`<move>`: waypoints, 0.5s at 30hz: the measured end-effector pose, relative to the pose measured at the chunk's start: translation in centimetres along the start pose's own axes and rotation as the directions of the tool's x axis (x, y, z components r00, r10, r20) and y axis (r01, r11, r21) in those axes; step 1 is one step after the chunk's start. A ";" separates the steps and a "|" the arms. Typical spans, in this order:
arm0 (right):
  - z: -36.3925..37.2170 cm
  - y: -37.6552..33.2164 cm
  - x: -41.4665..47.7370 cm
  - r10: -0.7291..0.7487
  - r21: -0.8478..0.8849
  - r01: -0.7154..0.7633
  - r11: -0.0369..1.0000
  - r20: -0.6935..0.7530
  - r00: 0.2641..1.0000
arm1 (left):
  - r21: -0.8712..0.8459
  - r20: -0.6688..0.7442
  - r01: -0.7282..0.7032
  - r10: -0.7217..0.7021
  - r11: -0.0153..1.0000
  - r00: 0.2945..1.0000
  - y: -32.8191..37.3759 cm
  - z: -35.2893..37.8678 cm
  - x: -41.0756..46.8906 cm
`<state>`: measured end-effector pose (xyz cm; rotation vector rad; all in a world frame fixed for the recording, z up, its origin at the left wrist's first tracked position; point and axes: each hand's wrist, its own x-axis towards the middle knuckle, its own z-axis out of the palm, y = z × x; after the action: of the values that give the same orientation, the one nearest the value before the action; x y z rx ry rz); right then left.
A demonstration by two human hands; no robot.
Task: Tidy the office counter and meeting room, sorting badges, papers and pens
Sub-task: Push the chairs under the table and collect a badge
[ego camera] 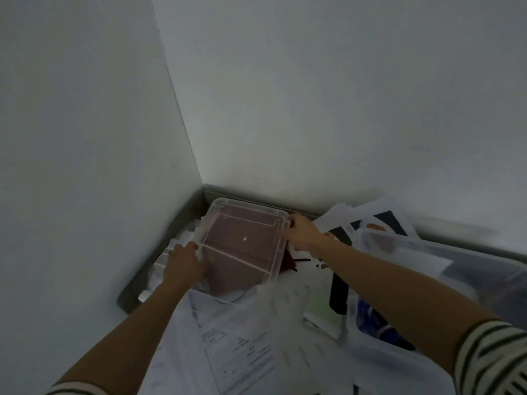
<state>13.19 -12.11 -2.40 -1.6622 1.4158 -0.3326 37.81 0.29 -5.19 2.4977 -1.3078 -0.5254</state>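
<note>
Plastic and paper crowd the corner of a bench (129,298) where two pale walls (85,115) meet. A person holds a clear storage container (242,238) tilted over the heap, a reddish-brown surface showing through it. The left hand (182,263) curls its fingers over the container's near left edge. The right hand (302,232) grips the far right corner, fingers wrapped round the rim. Loose papers (236,346) lie spread beneath and in front of the container. Several carry printed lines and boxed forms, but the writing is too blurred to read. A pale green sheet (322,309) lies among them, and a dark red item (288,265) shows just beside the container's right edge. A larger clear bin (470,263) stands at the right, its contents indistinct. Both wrists emerge from striped sleeves (490,357).
</note>
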 end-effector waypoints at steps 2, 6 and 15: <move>1.2 0.3 1.2 0.052 0.056 -0.050 0.997 -0.030 0.998 | 0.030 -0.028 -0.021 0.022 0.999 0.999 -0.4 0.5 0.8; 2.0 1.9 3.9 0.063 -0.001 -0.063 0.998 -0.089 0.994 | 0.041 -0.074 -0.055 0.058 0.998 0.996 -0.8 1.1 1.6; 1.1 0.3 2.9 0.105 0.219 -0.064 0.974 -0.180 0.978 | 0.012 -0.090 -0.090 0.091 0.996 0.992 -0.8 1.2 2.4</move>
<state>14.67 -14.22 -4.17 -1.4216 1.5296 -0.5862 39.12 -1.37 -7.08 2.4251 -1.3830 -0.3831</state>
